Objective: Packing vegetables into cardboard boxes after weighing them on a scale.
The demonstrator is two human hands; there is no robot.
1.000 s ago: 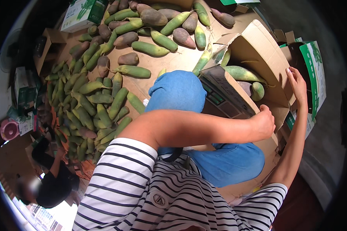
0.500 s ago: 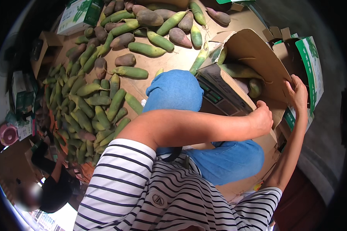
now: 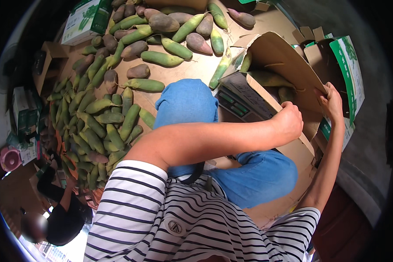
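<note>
An open cardboard box (image 3: 288, 59) stands at the right, with its tall flap raised. Inside lie several green radishes (image 3: 270, 79), partly hidden by the near wall and my left hand. My left hand (image 3: 288, 124) is a fist at the near edge of this box, its fingertips hidden from view. Farther right, my right hand (image 3: 331, 102) pinches the outer edge of the raised flap, fingers curled over it. Against the box's left side shows a digital scale (image 3: 233, 105) with green displays.
A big heap of green radishes (image 3: 91, 131) spreads over the left; purple-skinned ones (image 3: 163, 22) lie farther back. Green-and-white cartons stand at far left (image 3: 86, 22) and right (image 3: 349, 74). My bent knee (image 3: 187, 102) is beside the box. Another person (image 3: 67, 218) sits at lower left.
My right fingers, spread over the flap edge before, now curl tightly onto it. My left fist has shifted slightly left and up along the box's edge. The whole view has shifted a little.
</note>
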